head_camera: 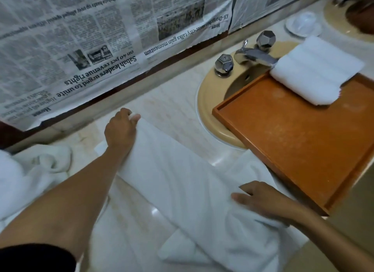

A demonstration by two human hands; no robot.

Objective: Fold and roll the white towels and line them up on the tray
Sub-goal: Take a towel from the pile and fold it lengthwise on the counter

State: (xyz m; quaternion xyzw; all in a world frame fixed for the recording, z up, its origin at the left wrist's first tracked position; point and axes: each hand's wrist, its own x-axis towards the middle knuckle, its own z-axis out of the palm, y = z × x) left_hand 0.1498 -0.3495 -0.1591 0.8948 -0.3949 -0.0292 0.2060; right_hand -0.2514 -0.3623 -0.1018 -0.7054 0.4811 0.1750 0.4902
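A white towel [178, 176] lies folded into a long strip across the marble counter, running from the far left towards me. My left hand [121, 130] pinches its far end near the wall. My right hand [265, 200] presses flat on its near end, fingers spread. The orange-brown tray [283, 142] rests over the basin at the right. One rolled white towel [315, 71] lies at the tray's far end, by the tap.
A heap of loose white towels [30, 170] sits at the left edge. A beige basin [210, 101] with chrome tap and handles [253, 53] lies under the tray. Newspaper [81, 48] covers the wall behind. A small white dish [303, 24] stands far right.
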